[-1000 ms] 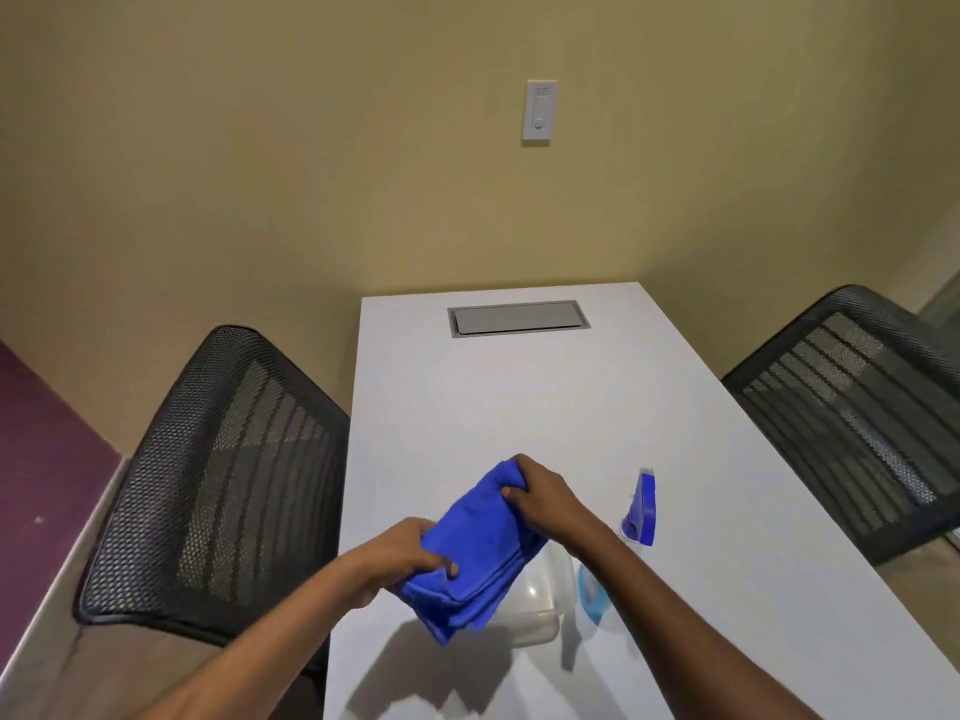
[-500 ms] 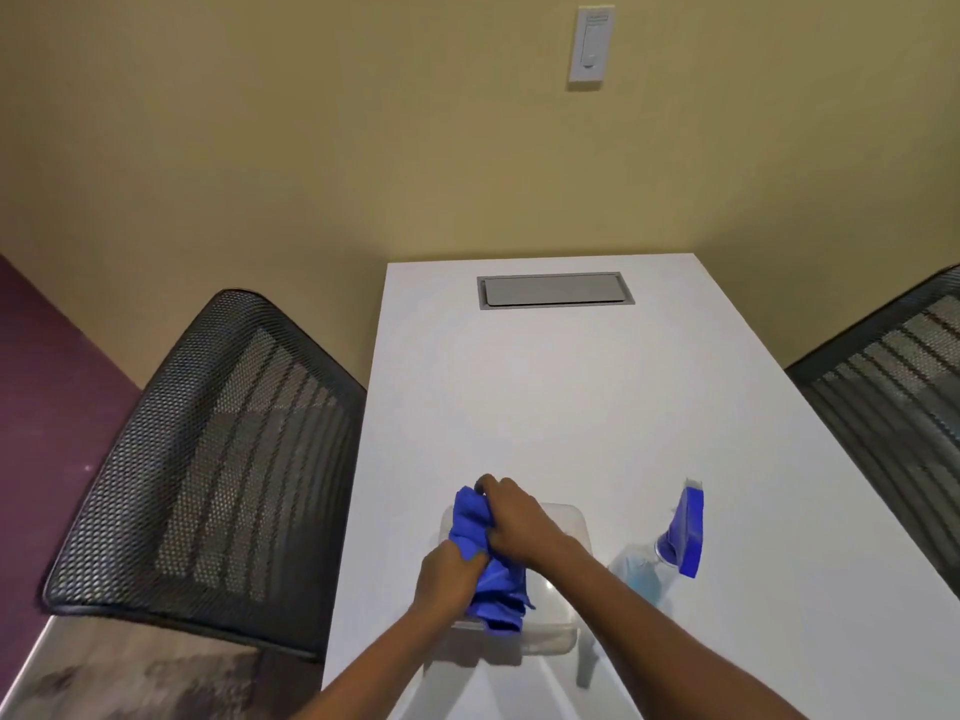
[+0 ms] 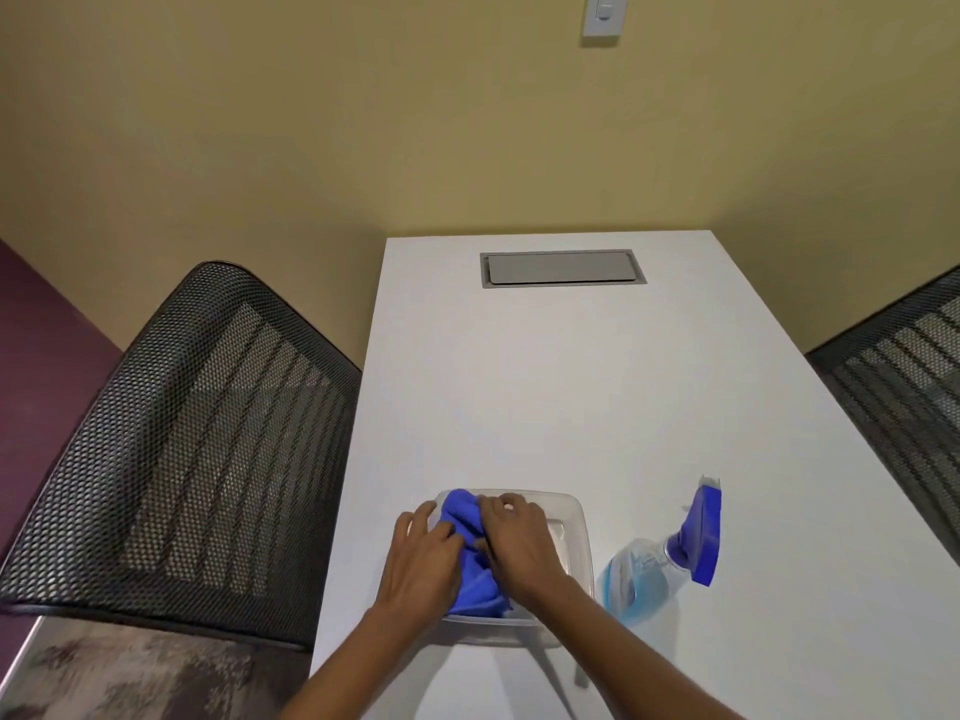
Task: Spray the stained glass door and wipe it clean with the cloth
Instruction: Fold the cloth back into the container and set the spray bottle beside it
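Lowered since a second ago, when it was held up in the air between both hands, the blue cloth (image 3: 470,558) is now pressed down into a clear plastic container (image 3: 569,537) on the desk (image 3: 571,397). The left hand (image 3: 423,556) is laid on the cloth's left side, fingers curled over the bunched fabric and the container's left rim, while the right hand (image 3: 519,545) is pressed on the cloth from the right, its fingers bent into the folds; both hands are closed on the cloth and are nearly touching each other above it. Bare forearms are seen rising from the bottom edge of the view. Only the upper left corner and the near end of the cloth are left uncovered between the hands. Just to the right of the container, a clear spray bottle (image 3: 649,574) of pale blue liquid is stood on the desk, its blue trigger head (image 3: 701,537) pointed away from the person. Farther along the white desk, near its far end, a grey rectangular cover plate (image 3: 563,268) is set flush into the top. A black mesh chair (image 3: 197,444) is placed at the desk's left side, and part of a second mesh chair (image 3: 909,376) is seen at the right. A white wall switch (image 3: 602,13) is mounted on the tan wall beyond. No glass door is shown in this view.
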`<control>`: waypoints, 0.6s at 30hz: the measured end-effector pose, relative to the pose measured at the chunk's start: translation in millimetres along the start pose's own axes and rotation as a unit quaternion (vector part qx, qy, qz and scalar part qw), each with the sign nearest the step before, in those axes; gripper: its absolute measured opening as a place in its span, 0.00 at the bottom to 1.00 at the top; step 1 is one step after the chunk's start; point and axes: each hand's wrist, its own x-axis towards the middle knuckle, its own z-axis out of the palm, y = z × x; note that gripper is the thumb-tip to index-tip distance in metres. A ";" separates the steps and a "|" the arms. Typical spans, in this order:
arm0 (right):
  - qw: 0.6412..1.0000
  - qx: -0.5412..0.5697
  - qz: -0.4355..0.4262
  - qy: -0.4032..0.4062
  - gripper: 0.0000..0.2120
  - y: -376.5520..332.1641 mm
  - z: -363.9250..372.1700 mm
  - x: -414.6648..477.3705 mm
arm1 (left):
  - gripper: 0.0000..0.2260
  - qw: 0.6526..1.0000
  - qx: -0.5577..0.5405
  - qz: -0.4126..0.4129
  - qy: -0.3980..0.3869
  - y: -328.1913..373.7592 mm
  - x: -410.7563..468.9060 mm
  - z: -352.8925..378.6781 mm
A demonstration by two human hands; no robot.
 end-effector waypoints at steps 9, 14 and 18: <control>0.991 0.135 -0.018 -0.017 0.08 -9.4 6.9 -28.5 | 0.08 0.992 -0.123 -0.015 0.016 -5.3 12.6 -10.1; 0.987 0.050 -0.030 -0.150 0.29 -9.4 18.1 -15.3 | 0.08 0.996 -0.018 0.056 -0.068 -13.5 7.4 7.1; 0.978 -0.003 -0.040 -0.206 0.24 -13.3 21.1 -7.5 | 0.21 0.980 0.080 0.062 -0.171 -13.1 10.0 6.4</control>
